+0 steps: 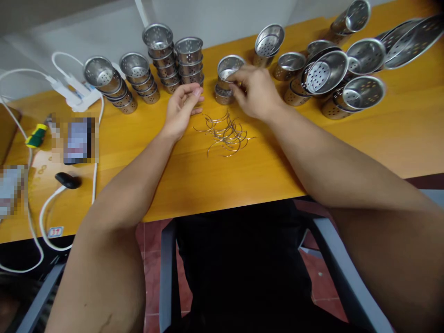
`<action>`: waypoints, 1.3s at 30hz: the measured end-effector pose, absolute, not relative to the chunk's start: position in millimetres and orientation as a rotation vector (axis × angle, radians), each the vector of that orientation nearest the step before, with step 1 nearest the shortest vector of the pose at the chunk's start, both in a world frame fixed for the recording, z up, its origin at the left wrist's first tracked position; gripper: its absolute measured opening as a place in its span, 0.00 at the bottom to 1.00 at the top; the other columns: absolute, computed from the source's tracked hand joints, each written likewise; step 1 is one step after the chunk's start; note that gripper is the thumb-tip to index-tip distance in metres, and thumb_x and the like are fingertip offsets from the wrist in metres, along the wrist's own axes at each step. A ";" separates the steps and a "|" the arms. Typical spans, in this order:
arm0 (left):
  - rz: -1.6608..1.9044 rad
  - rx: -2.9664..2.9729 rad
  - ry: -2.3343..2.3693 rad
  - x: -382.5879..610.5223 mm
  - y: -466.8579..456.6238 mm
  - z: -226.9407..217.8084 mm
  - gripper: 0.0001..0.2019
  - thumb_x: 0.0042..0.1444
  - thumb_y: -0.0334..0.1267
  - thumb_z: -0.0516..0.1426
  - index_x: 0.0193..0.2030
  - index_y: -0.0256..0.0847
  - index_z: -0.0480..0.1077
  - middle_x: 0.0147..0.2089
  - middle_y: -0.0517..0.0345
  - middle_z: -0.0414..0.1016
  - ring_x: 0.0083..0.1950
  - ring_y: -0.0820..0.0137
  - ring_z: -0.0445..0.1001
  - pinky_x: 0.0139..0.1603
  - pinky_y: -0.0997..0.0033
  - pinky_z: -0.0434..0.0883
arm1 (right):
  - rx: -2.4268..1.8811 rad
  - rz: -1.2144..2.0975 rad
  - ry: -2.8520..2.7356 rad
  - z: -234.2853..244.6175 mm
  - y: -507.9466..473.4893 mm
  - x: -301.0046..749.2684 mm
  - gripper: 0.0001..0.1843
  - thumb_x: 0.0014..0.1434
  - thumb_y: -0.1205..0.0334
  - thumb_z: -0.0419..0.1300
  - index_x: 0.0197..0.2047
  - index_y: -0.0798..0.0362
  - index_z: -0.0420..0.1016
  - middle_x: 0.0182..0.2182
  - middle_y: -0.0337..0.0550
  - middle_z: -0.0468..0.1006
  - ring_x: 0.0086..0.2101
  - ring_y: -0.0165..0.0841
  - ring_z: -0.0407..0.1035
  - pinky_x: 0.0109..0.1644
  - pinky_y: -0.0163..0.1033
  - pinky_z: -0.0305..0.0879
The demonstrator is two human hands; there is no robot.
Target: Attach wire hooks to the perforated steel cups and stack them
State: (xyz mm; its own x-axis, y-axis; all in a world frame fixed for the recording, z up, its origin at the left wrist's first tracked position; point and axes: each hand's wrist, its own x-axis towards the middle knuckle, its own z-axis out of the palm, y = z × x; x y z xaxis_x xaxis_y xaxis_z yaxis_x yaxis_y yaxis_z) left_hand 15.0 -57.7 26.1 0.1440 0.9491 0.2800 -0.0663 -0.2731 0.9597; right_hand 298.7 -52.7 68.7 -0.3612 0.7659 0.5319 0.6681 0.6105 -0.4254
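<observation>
A perforated metal cup (225,69) sits on top of another cup (224,95), near the middle of the table. My right hand (258,90) is closed at the upper cup's right side, thumb and fingers at its wall. Left of these cups, my left hand (182,108) is loosely open above the table, fingers a little bent and apart, with nothing visible in it. Between my hands and nearer to me lies a tangled heap of thin curved metal wires (229,134).
Stacks of perforated cups (159,51) stand at the back left, and more nested cups (326,71) lean at the right. On the left are a power strip (85,99), white cables, a phone (79,141), a yellow-green tool handle (37,135) and a black mouse-like object (67,180).
</observation>
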 end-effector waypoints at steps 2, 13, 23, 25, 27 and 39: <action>1.309 1.479 0.916 13.5 -54.4 23.4 0.34 0.63 0.78 0.77 0.59 0.54 0.87 0.68 0.45 0.91 0.71 0.45 0.90 0.64 0.49 0.91 | -1.197 0.226 -2.163 64.4 -49.0 300.2 0.17 0.76 0.39 0.62 0.53 0.33 0.90 0.55 0.43 0.95 0.57 0.60 0.83 0.69 0.71 0.81; 1.309 1.516 0.891 12.5 -53.4 21.2 0.35 0.64 0.79 0.77 0.57 0.51 0.88 0.67 0.43 0.90 0.68 0.44 0.91 0.61 0.48 0.91 | -1.146 0.281 -2.202 65.0 -44.3 298.0 0.22 0.76 0.33 0.69 0.57 0.39 0.87 0.57 0.45 0.92 0.57 0.51 0.79 0.68 0.63 0.80; 1.262 1.559 0.879 10.9 -50.2 17.6 0.36 0.61 0.78 0.79 0.59 0.52 0.88 0.62 0.46 0.89 0.64 0.48 0.90 0.64 0.46 0.89 | -2.287 -0.026 -1.729 206.8 -134.7 335.2 0.62 0.66 0.52 0.96 0.90 0.61 0.72 0.86 0.73 0.65 0.84 0.66 0.67 0.90 0.65 0.67; 1.273 1.546 0.871 10.9 -49.2 17.5 0.35 0.59 0.77 0.80 0.57 0.52 0.89 0.61 0.47 0.89 0.63 0.48 0.89 0.62 0.47 0.89 | -2.449 0.027 -1.796 207.7 -129.7 350.4 0.68 0.62 0.45 0.97 0.92 0.59 0.72 0.88 0.77 0.61 0.87 0.72 0.60 0.90 0.71 0.65; 1.283 1.531 0.868 10.6 -48.3 17.1 0.33 0.59 0.75 0.81 0.56 0.52 0.89 0.62 0.47 0.89 0.63 0.49 0.89 0.61 0.48 0.89 | -2.523 0.119 -1.886 202.0 -120.1 361.9 0.68 0.64 0.48 0.96 0.93 0.61 0.70 0.89 0.81 0.59 0.85 0.80 0.63 0.87 0.79 0.69; 1.235 1.567 0.884 7.5 -43.8 12.9 0.29 0.61 0.69 0.80 0.57 0.53 0.87 0.64 0.46 0.89 0.65 0.48 0.89 0.66 0.44 0.89 | -2.343 0.096 -1.839 183.5 -109.9 374.3 0.27 0.73 0.66 0.87 0.71 0.58 0.92 0.79 0.78 0.75 0.82 0.64 0.71 0.81 0.65 0.80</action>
